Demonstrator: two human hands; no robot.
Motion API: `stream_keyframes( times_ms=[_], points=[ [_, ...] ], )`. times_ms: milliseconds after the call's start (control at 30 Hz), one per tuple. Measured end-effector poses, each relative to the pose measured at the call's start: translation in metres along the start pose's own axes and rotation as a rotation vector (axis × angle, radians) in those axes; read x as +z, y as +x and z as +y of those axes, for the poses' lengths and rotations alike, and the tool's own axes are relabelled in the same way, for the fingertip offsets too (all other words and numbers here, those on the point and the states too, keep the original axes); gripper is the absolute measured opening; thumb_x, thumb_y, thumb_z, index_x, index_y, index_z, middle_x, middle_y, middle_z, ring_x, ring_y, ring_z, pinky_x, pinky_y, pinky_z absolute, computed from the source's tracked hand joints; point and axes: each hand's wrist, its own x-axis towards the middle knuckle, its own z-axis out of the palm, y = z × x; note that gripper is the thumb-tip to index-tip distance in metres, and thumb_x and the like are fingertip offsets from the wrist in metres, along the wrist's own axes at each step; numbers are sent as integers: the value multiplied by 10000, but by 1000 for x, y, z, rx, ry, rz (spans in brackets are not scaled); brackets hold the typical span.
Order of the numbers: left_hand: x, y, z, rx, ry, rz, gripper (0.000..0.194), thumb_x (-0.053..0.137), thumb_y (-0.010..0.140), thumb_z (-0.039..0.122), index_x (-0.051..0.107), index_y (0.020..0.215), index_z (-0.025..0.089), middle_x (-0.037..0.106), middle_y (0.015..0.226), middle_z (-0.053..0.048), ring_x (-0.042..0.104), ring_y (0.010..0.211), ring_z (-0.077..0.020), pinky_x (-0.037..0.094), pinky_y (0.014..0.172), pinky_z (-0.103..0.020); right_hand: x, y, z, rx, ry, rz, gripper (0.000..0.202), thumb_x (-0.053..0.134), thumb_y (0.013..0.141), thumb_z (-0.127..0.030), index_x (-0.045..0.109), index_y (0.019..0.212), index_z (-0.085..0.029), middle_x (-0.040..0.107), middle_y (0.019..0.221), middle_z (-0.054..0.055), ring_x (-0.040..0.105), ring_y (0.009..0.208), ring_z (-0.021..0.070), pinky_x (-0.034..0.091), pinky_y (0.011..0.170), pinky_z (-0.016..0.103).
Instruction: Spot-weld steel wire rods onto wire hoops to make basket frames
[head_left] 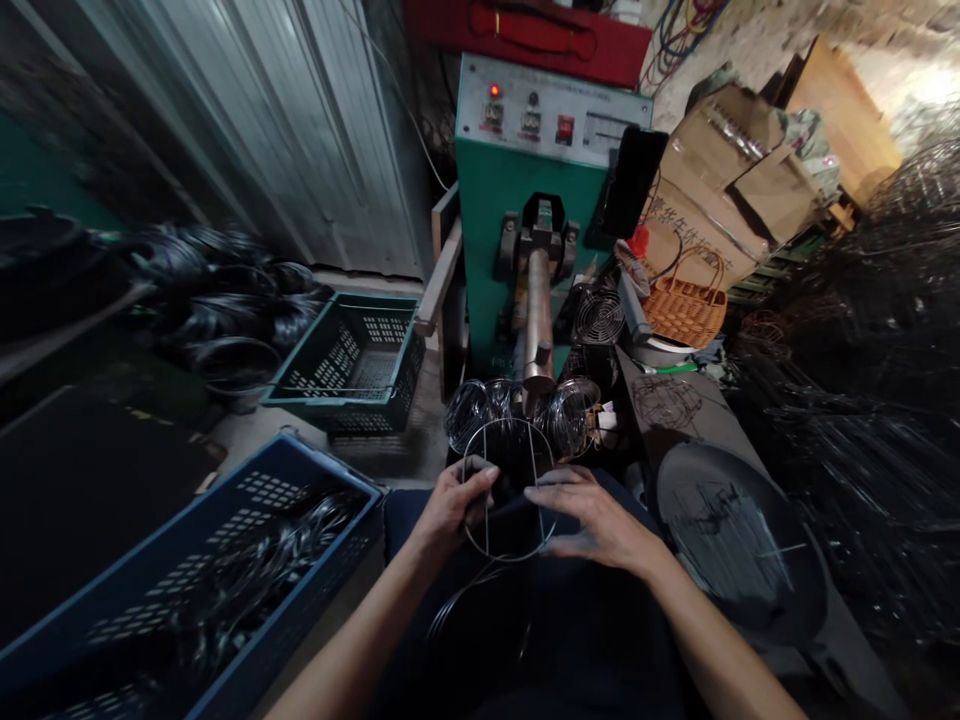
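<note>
A round wire ring with two straight wires across it is held up in front of the green machine's metal arm. My left hand pinches its left side, thumb and fingers closed round the wire. At its right side my right hand has its fingers spread, with the fingertips at the ring's edge and the right crosswire. Just beyond the ring, bundles of shiny wire rings sit beneath the cylindrical electrode arm. More curved wires lie low, near my lap.
The green machine stands ahead. A blue crate with wire pieces is at the left, a green crate behind it. On the right are a dark pan with straight wires, a wicker basket and wire stacks.
</note>
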Motion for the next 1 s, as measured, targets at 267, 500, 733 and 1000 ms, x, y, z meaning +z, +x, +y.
stream_keyframes(
  times_ms=[267, 500, 733, 1000],
  points=[
    [0, 7, 1, 14, -19, -17, 330, 737, 678, 399, 501, 712, 171, 524, 436, 63, 255, 261, 0, 159, 289, -131, -9, 6, 2, 17, 24, -10, 681, 787, 729, -305, 489, 1340, -266, 619, 1226, 57, 483, 1208, 219, 379, 1030, 379],
    [-2, 7, 0, 14, -43, -17, 311, 734, 687, 388, 516, 740, 173, 507, 423, 81, 254, 246, -8, 166, 275, -135, -5, 7, 5, 5, -21, 0, 684, 788, 728, -321, 488, 1339, -255, 634, 1197, 65, 493, 1205, 214, 345, 1040, 390],
    [-2, 46, 28, 49, -10, 28, 318, 791, 600, 310, 532, 708, 162, 504, 437, 80, 327, 270, -13, 195, 293, -135, -28, 24, 31, 29, -46, 85, 552, 736, 771, -395, 550, 1279, -284, 635, 1161, 73, 494, 1199, 258, 321, 1024, 458],
    [-6, 114, 63, 200, 31, 2, 315, 793, 598, 316, 538, 690, 155, 471, 434, 89, 301, 270, -14, 175, 265, -148, -54, 111, 102, 270, 380, 325, 296, 625, 789, -439, 661, 812, -145, 625, 730, 17, 580, 696, 160, 456, 647, 264]
  ],
)
